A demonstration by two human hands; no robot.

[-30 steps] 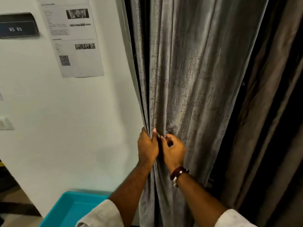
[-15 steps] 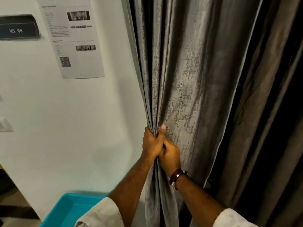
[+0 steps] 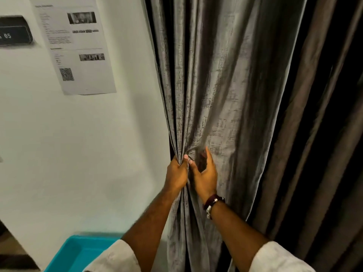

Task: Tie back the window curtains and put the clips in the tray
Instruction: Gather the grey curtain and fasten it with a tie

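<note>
The curtain (image 3: 225, 95) under the fingers (image 3: 185, 160) is silver-grey with a faint crosshatch pattern. To the right of the fingers hangs a dark brown curtain (image 3: 314, 134). Below them is a turquoise tray (image 3: 78, 252). The wall (image 3: 78, 154) to their left is white.
</note>
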